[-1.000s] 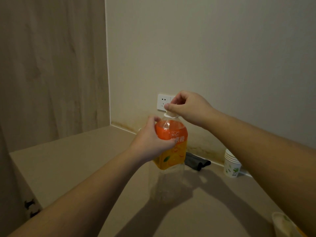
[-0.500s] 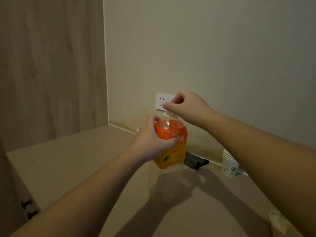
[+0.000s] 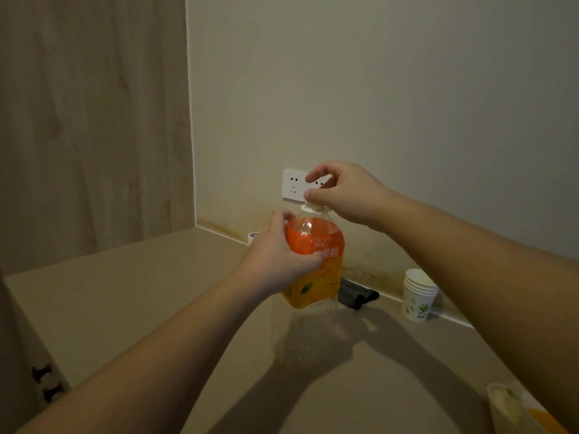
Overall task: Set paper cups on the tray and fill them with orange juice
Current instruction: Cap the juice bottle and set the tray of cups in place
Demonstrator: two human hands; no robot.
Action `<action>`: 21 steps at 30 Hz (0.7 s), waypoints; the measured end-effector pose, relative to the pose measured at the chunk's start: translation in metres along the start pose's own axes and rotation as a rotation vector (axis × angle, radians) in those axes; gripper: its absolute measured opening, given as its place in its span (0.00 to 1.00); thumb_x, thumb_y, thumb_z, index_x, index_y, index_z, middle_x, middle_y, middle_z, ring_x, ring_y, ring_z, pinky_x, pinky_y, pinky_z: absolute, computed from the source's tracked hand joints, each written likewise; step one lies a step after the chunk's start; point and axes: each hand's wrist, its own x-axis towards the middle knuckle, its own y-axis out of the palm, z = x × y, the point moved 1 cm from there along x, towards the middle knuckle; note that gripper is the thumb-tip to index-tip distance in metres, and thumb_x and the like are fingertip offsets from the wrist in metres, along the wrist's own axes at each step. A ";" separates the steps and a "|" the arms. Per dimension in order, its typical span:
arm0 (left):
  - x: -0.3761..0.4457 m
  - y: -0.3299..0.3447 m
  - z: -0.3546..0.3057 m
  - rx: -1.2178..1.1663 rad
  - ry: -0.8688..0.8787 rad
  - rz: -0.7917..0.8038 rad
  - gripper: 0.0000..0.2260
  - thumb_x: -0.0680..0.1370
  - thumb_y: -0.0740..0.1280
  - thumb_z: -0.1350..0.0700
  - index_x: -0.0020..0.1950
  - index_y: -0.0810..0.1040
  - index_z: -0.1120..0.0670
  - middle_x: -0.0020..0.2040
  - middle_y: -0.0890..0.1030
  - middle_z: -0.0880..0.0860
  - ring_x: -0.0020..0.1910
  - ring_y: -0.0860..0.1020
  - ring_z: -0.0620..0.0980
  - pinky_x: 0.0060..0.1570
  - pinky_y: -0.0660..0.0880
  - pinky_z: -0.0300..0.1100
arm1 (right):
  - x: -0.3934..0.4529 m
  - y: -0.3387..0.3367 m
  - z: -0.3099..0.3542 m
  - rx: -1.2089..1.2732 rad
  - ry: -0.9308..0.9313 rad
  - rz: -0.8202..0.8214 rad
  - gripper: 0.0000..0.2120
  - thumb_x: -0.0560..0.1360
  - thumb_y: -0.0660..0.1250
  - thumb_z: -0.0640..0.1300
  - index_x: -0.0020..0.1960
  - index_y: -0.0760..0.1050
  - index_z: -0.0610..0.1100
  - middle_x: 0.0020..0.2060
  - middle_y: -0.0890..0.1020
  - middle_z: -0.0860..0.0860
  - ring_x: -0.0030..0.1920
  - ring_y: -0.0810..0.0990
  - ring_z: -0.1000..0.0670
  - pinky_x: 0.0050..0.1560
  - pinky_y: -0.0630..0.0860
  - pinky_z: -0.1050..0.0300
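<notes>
The bottle (image 3: 315, 261) stands upright on the counter (image 3: 131, 296), left hand (image 3: 279, 255) gripping its shoulder, right hand (image 3: 341, 192) pinching the cap (image 3: 313, 208) directly above.

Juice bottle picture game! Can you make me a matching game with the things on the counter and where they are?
Things:
1. juice bottle
2. stack of paper cups
3. grey cloth
4. wall socket

Places:
A. lying on the counter behind the bottle
B. on the wall above the counter
C. gripped by the left hand, its cap pinched by the right hand
D. standing by the wall, right of the cloth

Pairs: 1-C, 2-D, 3-A, 4-B
</notes>
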 end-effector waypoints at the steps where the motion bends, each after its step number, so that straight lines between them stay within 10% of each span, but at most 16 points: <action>1: 0.000 0.000 0.000 0.001 0.001 -0.002 0.40 0.71 0.78 0.43 0.75 0.57 0.40 0.71 0.70 0.48 0.64 0.75 0.55 0.58 0.81 0.55 | 0.000 0.001 0.000 -0.017 0.000 -0.007 0.12 0.75 0.71 0.52 0.57 0.75 0.56 0.50 0.80 0.53 0.48 0.81 0.52 0.50 0.82 0.53; 21: 0.001 0.011 -0.004 0.031 0.006 -0.053 0.42 0.70 0.78 0.41 0.75 0.56 0.40 0.71 0.69 0.47 0.65 0.74 0.54 0.59 0.80 0.55 | 0.000 0.001 -0.006 -0.028 0.014 0.018 0.09 0.78 0.68 0.49 0.57 0.77 0.55 0.51 0.82 0.55 0.50 0.81 0.54 0.56 0.80 0.49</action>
